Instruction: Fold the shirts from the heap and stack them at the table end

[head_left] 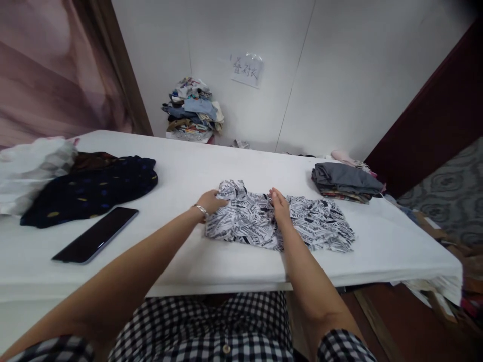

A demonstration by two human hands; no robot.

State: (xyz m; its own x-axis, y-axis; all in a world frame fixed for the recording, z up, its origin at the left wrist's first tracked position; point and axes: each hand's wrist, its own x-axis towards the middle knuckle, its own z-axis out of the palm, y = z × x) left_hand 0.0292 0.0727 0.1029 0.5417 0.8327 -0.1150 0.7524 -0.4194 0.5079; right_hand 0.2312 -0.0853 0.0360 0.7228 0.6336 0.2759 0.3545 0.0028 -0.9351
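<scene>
**Both hands on a printed shirt at the table's middle**

At nine o'clock a white bundle (32, 171) sat on the white table (226, 266), with a navy garment (94, 191) beside it and overlapping it. Just below that, toward eight o'clock, a dark phone (96, 235) lay flat, apart from the cloth.

At the centre lay the black-and-white shirt (320, 226), partly folded, spreading toward three o'clock. The left hand (211, 202) had closed its fingers on the bunched fabric at the shirt's left end, a bracelet at the wrist. The right hand (279, 206) rested on the shirt's middle, fingers curled down into the cloth; whether it pinched the fabric or only pressed it could not be told.

At twelve o'clock a heap of clothes (193, 108) stood against the wall, a paper sign (246, 70) taped to its right. At two o'clock a folded stack (345, 182), grey on top, sat well apart from the shirt.
</scene>
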